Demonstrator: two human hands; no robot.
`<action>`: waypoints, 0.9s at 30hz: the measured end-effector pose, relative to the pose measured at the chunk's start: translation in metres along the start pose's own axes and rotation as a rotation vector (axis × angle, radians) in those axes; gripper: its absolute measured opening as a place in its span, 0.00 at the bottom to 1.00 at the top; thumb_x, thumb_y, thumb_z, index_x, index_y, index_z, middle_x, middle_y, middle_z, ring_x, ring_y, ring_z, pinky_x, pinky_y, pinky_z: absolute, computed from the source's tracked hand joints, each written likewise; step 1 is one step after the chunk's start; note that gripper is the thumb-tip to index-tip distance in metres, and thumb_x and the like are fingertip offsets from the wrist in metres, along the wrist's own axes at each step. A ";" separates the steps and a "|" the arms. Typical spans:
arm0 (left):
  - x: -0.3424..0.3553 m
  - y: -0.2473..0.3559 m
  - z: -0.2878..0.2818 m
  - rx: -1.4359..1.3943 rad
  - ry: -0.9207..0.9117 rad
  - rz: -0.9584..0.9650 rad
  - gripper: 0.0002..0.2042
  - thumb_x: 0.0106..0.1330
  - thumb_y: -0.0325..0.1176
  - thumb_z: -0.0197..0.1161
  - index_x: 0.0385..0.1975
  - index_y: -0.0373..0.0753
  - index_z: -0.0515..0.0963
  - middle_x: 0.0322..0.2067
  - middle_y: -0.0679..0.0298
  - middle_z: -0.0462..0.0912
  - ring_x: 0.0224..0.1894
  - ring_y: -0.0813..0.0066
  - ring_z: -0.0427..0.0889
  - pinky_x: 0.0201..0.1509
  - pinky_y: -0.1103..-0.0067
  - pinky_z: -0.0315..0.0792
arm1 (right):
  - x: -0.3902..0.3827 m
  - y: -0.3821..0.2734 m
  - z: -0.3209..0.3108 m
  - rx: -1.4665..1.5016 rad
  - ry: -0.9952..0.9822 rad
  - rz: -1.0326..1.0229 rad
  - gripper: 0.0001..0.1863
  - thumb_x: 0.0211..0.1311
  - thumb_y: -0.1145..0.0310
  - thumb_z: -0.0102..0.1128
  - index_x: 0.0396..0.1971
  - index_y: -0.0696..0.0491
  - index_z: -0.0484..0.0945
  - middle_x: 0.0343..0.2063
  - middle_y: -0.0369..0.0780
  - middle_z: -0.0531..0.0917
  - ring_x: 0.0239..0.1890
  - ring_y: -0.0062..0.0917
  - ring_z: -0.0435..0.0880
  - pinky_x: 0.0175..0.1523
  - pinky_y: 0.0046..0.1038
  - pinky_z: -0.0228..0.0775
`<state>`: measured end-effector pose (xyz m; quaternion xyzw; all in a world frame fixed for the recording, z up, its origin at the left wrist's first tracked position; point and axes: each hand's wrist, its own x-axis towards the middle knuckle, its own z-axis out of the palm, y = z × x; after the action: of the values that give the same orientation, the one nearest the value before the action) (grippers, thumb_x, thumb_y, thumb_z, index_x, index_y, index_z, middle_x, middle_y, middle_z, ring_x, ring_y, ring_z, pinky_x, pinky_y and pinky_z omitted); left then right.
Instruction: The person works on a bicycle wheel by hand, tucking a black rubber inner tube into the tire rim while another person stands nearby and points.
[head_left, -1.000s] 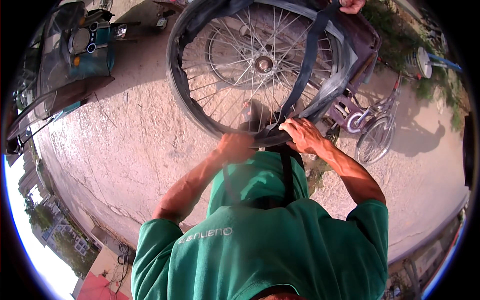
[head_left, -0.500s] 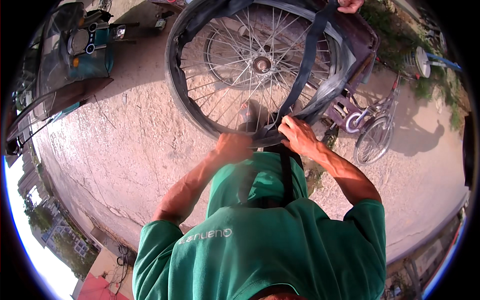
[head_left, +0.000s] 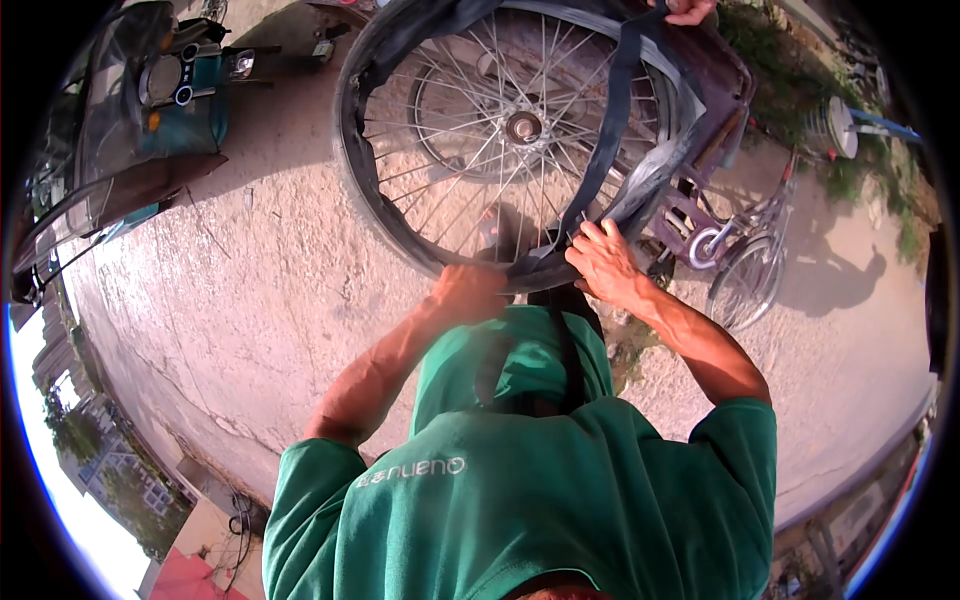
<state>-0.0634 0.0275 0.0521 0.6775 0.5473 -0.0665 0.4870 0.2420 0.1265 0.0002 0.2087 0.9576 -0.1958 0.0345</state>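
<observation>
A spoked wheel [head_left: 523,128] stands in front of me, its black tyre [head_left: 356,165] partly off the rim at the right. From the top right, a flat black rubber strip, like an empty inner tube [head_left: 606,140], runs down across the spokes to the tyre's bottom. My left hand [head_left: 468,290], a little blurred, is closed over the tyre's near edge at lower left. On the lower right, my right hand [head_left: 608,265] has its fingers curled over the tyre, beside the strip's lower end. Another person's hand [head_left: 692,10] is at the strip's upper end.
Behind the wheel at the right is a maroon metal body [head_left: 735,95], with a bicycle wheel [head_left: 748,285] and chainring [head_left: 708,246] below it. A teal vehicle [head_left: 185,105] stands at upper left. A round white object [head_left: 842,127] on a blue pole is at far right.
My right hand has shifted slightly right and up along the tyre, its fingers loosening from the strip's lower end. My left hand stays in place. The wheel has barely moved.
</observation>
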 end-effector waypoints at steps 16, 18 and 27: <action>-0.028 -0.009 -0.061 0.198 -0.027 -0.049 0.19 0.68 0.49 0.71 0.49 0.43 0.89 0.43 0.51 0.92 0.50 0.46 0.90 0.53 0.54 0.82 | 0.011 -0.038 0.016 0.512 -0.136 0.132 0.19 0.55 0.67 0.73 0.48 0.53 0.85 0.44 0.45 0.86 0.52 0.46 0.87 0.60 0.47 0.81; -0.019 -0.001 -0.068 0.181 -0.107 -0.147 0.20 0.69 0.51 0.71 0.49 0.42 0.89 0.43 0.51 0.92 0.49 0.46 0.90 0.53 0.54 0.82 | 0.007 -0.042 0.027 0.493 0.010 0.136 0.18 0.54 0.68 0.73 0.46 0.53 0.85 0.43 0.44 0.86 0.52 0.44 0.87 0.61 0.47 0.79; 0.023 0.007 -0.055 0.040 0.111 -0.090 0.19 0.68 0.50 0.73 0.46 0.40 0.89 0.41 0.51 0.91 0.45 0.47 0.91 0.50 0.56 0.82 | 0.008 -0.056 0.035 0.480 0.126 0.143 0.16 0.50 0.70 0.73 0.42 0.51 0.85 0.41 0.41 0.85 0.51 0.40 0.86 0.58 0.44 0.78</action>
<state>-0.0730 0.0843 0.0705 0.6643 0.6019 -0.0617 0.4389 0.2107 0.0690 -0.0128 0.2898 0.8668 -0.4010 -0.0618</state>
